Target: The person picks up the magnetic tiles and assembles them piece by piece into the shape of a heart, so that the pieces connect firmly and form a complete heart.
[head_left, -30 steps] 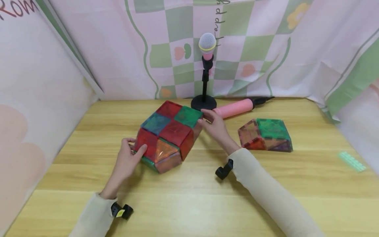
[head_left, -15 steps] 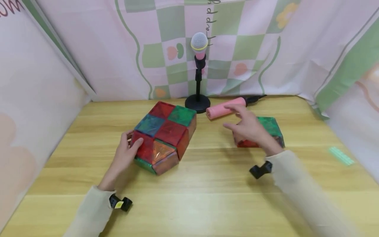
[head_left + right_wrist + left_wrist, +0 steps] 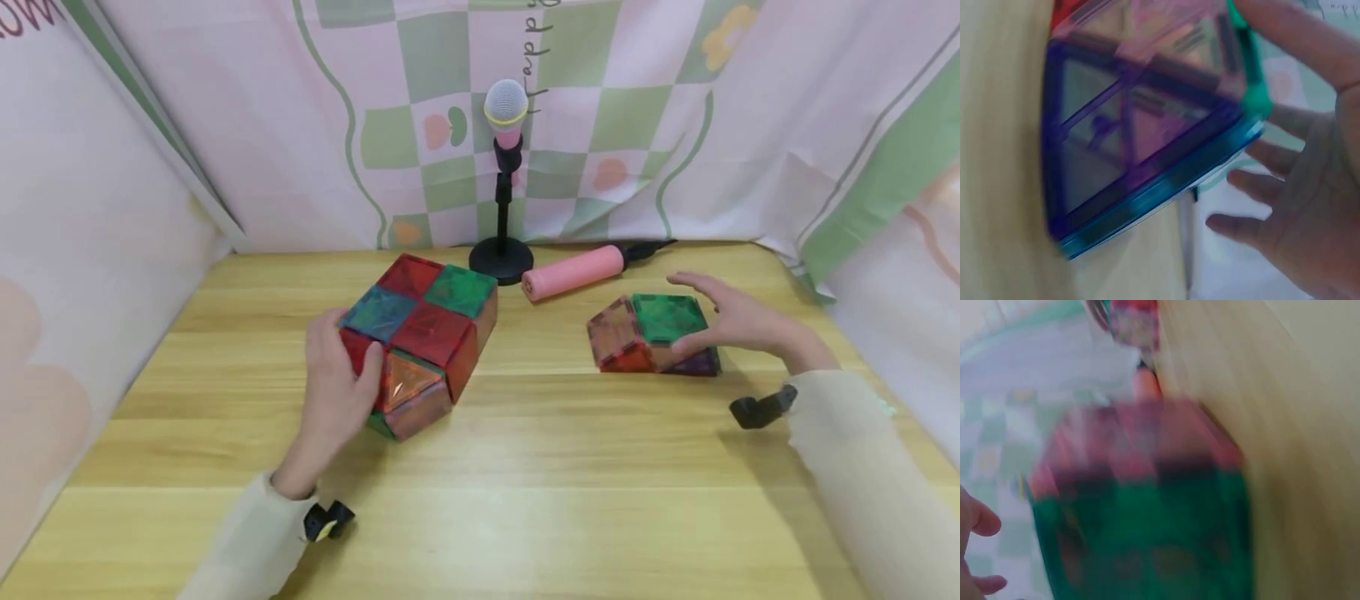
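A large block of see-through magnetic tiles [image 3: 438, 329], red, blue, green and orange, lies left of the middle of the table. My left hand [image 3: 330, 387] is over its near left corner, thumb above the top face; in the left wrist view its fingers stand apart from the green side tile [image 3: 1141, 531]. To the right is a smaller magnetic-tile block [image 3: 615, 333], sloped, with a green top. My right hand [image 3: 750, 321] reaches in from the right, thumb in front and fingers spread behind. The right wrist view has the thumb close to the green edge [image 3: 1250, 75].
At the back stands a microphone [image 3: 506, 104] on a black stand [image 3: 501, 258]. Beside it lies a pink hand pump [image 3: 573, 273] with a black end. A pale green strip [image 3: 887, 408] is partly covered by the right sleeve. A patterned curtain [image 3: 630, 125] hangs behind the table.
My right hand has left the large block and moved right to the small one. My left hand has shifted from the large block's side to over its corner.
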Available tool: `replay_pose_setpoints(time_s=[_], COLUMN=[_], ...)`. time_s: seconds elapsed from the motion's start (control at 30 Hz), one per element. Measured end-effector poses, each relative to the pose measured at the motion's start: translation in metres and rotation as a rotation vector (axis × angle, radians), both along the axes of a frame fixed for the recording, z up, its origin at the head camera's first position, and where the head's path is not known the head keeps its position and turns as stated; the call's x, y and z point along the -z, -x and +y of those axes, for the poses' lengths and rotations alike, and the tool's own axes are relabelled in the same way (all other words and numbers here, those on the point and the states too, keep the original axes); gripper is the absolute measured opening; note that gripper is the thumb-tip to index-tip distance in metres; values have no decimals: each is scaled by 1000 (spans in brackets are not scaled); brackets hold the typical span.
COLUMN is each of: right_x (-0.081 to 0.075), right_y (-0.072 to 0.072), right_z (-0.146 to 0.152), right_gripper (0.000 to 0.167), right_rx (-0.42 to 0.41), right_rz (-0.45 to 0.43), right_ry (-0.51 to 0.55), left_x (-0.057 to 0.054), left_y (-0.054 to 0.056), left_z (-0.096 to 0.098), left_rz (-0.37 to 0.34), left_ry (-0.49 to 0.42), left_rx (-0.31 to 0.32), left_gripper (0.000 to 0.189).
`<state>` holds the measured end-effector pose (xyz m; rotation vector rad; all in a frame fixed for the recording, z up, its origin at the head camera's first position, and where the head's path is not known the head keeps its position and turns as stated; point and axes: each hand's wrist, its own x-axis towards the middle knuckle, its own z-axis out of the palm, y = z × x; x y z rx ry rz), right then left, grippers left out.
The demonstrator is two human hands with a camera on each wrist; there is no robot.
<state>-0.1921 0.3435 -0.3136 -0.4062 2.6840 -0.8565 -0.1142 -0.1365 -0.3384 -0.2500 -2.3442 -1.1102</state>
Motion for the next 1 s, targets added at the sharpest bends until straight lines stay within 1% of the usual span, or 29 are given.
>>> replay_pose_setpoints(time_s=[0.03, 0.1, 0.17, 0.23, 0.3, 0.4, 0.5, 0.57, 0.6, 0.7, 0.77, 0.83, 0.9, 0.93, 1.0], right_x=[3, 11, 17, 21, 22, 23, 24, 24, 25, 25, 24, 21, 17, 14, 7], right_y=[-1, -2, -4, -6, -9, -13, -19, -23, -24, -28, -29, -31, -31, -31, -30], right_z=[3, 6, 8, 7, 3, -6, -17, -25, -29, -40, -45, -49, -50, -50, -49], right_gripper=[103, 104, 105, 104, 102, 99, 97, 95, 95, 92, 89, 87, 86, 85, 83], right_rx=[-7, -13, -25, -34, -39, -57, -63, -67, -72, -95, -117, -128, -119, -111, -87], right_rz=[-12, -25, -10, 20, 51, 82, 103, 117, 122, 141, 157, 156, 121, 95, 21], right_ry=[5, 11, 23, 42, 56, 53, 40, 43, 49, 64, 73, 70, 58, 50, 29], left_x=[-2, -7, -10, -11, -9, -3, 8, 15, 19, 27, 32, 34, 34, 33, 29], left_y=[-1, -4, -5, -6, -5, 1, 14, 27, 34, 52, 62, 70, 74, 76, 77], left_z=[8, 25, 42, 60, 79, 109, 140, 157, 164, 180, 186, 188, 189, 188, 187], left_rz=[59, 128, 148, 122, 54, -110, -289, -382, -418, -489, -506, -517, -531, -544, -602], left_ry=[15, 33, 47, 53, 63, 97, 166, 191, 200, 200, 207, 207, 205, 191, 147], left_rx=[10, 44, 101, 184, 278, 417, 519, 558, 572, 616, 658, 707, 747, 767, 793], left_gripper=[48, 46, 44, 43, 46, 54, 66, 76, 82, 96, 99, 98, 94, 91, 89])
